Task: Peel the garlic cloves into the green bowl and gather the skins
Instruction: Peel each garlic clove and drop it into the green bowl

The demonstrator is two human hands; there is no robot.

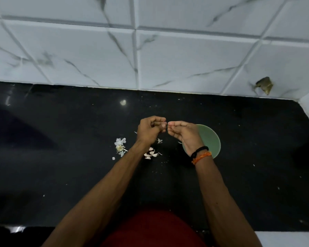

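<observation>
Both my hands are up over the black desk, fingertips meeting in the middle. My left hand has its fingers curled in tight, my right hand is curled too, and between the two grips I pinch one small garlic clove (mostly hidden by my fingers, only a pale sliver shows). I can't tell how much skin is left on it.

The green bowl sits on the desk just right of and partly under my right wrist; what is in it I can't tell. Unpeeled cloves lie in a small cluster near my left forearm. A heap of skins sits further left, with stray flakes scattered between.

Handling, as I judge it: the clove is light, firm, small, likely to slip once bare, so hold it by the sides with the left grip and pick at the tip with a right thumbnail. Skin is papery, brittle, weightless, tears in bits and clings to fingers. Gather it by sweeping with flat fingers, not by pinching.
</observation>
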